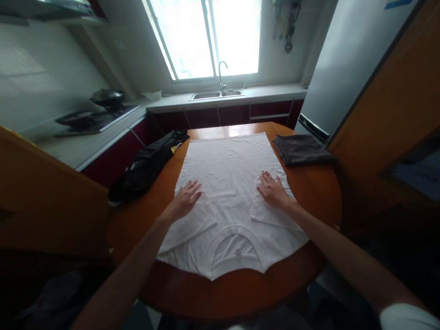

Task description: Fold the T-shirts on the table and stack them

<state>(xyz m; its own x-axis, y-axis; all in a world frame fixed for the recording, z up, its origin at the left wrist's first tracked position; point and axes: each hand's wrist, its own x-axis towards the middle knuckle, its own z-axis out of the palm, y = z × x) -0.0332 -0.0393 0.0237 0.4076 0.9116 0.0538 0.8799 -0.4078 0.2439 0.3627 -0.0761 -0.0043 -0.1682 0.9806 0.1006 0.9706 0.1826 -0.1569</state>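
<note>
A white T-shirt (230, 183) lies spread on the round wooden table (220, 298), its neckline toward me and its hem at the far side. Both sleeves are turned inward over the body of the shirt. My left hand (186, 199) rests on the shirt by the left sleeve, palm down with its fingers extended. On the other side, my right hand (273, 189) lies flat over the right sleeve, fingers stretched out. Neither hand grips the fabric.
Dark clothing (147, 165) lies at the table's left edge, and a folded grey cloth (302, 149) at the back right. Beyond are a counter with a sink (216, 95), a stove with a pan (107, 97), and a fridge (343, 59) on the right.
</note>
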